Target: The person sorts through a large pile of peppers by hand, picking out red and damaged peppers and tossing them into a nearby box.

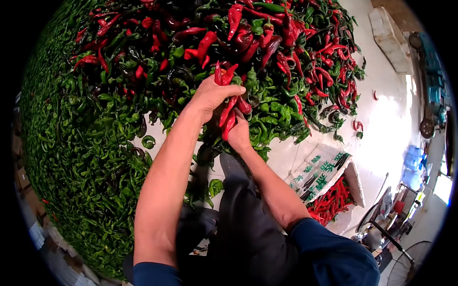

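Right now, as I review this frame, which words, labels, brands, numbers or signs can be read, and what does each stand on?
None can be quoted with certainty.
White box: green printed Chinese characters, too slanted and small to read surely.
Blue water bottles: any labels are too small and blurred.
Held red peppers: no lettering visible.
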